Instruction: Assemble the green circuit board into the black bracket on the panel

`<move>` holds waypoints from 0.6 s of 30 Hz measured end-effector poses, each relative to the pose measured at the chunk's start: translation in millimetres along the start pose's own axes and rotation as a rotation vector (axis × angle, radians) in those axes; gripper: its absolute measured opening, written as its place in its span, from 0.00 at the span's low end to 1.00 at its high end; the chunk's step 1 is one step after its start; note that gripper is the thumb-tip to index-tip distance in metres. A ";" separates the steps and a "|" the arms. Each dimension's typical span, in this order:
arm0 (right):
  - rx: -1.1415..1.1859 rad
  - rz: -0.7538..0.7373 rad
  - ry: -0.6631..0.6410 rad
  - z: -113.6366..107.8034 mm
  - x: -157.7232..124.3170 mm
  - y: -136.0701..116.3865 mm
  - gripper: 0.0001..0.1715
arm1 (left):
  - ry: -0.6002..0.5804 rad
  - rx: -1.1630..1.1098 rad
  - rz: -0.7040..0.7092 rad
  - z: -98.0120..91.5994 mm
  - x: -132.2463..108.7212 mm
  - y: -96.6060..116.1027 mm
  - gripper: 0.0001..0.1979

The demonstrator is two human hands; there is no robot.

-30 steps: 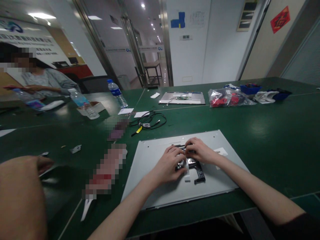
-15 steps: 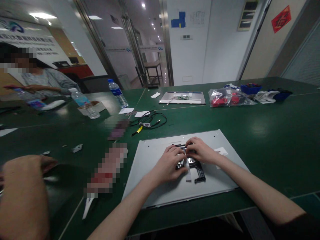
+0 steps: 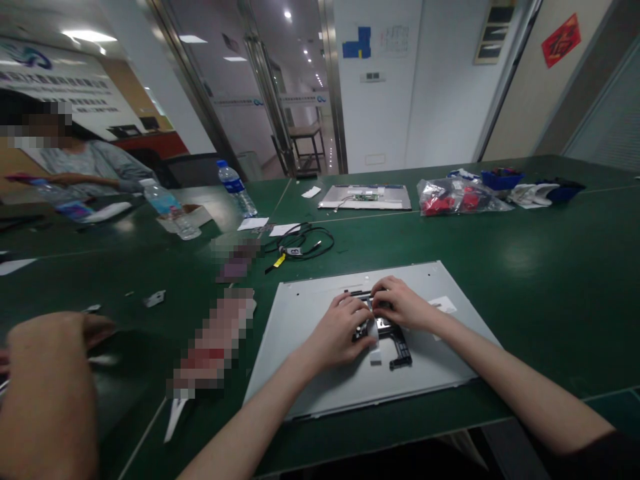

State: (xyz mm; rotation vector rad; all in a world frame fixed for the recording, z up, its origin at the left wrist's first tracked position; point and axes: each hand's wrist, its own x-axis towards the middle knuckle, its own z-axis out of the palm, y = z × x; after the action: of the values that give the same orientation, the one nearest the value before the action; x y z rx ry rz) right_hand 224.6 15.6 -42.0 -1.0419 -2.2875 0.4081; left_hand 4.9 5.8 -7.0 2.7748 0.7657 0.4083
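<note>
A flat light-grey panel point(image 3: 305, 360) lies before me on the green table, probably the back of a screen. On its middle rests a black plastic bracket point(image 3: 401, 350) with shiny metal parts, and a pale strip point(image 3: 375, 355) runs down beside it. My left hand point(image 3: 345, 327) is curled round the bracket's left side, thumb and fingers bent over it. My right hand point(image 3: 397, 303) is closed at its upper part, fingertips close to my left fingers. Both hands cover much of the bracket, so the exact contact is hidden. A white label point(image 3: 444, 305) sits beside my right wrist.
Another person's arm point(image 3: 53, 387) reaches in at the left; a second person sits beyond. A coiled black cable point(image 3: 320, 233), water bottles point(image 3: 237, 189), a small metal piece point(image 3: 155, 298), a second panel point(image 3: 367, 197) and a plastic bag with red items point(image 3: 453, 197) lie on the table.
Hardly anything differs. The whole view has shifted slightly, and both my hands keep the same hold at the bracket.
</note>
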 end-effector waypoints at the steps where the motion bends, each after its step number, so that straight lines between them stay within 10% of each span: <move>1: 0.000 0.000 0.000 -0.3 0.2 -0.2 0.02 | -0.004 -0.004 0.000 0.0 -0.1 0.0 0.13; 18: -0.009 -0.060 -0.068 -14.8 -5.9 -27.7 0.07 | 0.013 -0.023 -0.006 0.1 -1.9 -0.5 0.14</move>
State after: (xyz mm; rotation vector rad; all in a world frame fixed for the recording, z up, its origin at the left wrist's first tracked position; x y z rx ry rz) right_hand 220.7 -6.3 -19.0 -0.9752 -2.3763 0.4152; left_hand 3.1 5.2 -7.6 2.7506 0.7678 0.4319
